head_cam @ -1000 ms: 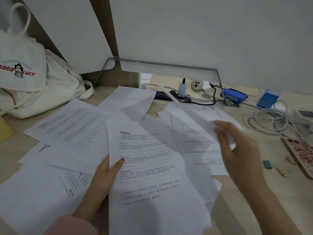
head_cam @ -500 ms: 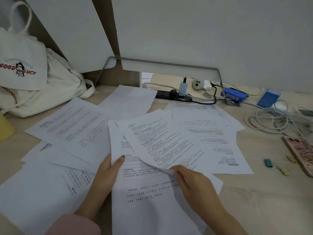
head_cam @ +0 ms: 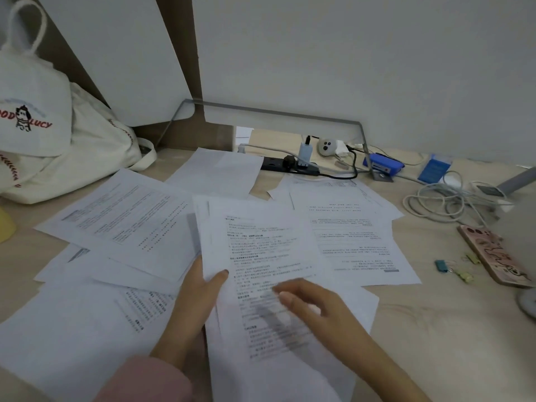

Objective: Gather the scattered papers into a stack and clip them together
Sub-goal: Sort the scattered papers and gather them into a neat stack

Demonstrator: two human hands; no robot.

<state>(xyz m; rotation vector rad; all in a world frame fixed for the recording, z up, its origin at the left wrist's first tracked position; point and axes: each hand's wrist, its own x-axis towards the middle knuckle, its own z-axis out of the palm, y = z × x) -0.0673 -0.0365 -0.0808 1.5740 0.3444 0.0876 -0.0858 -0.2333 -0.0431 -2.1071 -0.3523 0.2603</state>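
My left hand (head_cam: 197, 303) grips the left edge of a small stack of printed papers (head_cam: 261, 245), thumb on top, near the desk's front middle. My right hand (head_cam: 313, 306) hovers blurred over the lower part of that stack with loose fingers and holds nothing. Loose printed sheets lie scattered around: one at the left (head_cam: 121, 221), one at the front left (head_cam: 72, 329), a blank-looking one at the back (head_cam: 217, 172), and one to the right (head_cam: 356, 242). Small binder clips, a teal one (head_cam: 442, 264) and yellow ones (head_cam: 465, 276), lie on the desk at the right.
A white tote bag (head_cam: 37, 134) leans at the back left. A black power strip (head_cam: 290, 166), blue boxes (head_cam: 383, 165), and coiled white cables (head_cam: 443, 201) crowd the back right. A pink phone (head_cam: 496, 256) lies at the right edge. A yellow object (head_cam: 4, 227) sits far left.
The right hand laid the sheet it carried onto the stack in my left hand, squared it up, then let go. The left hand stayed on the stack's left edge.
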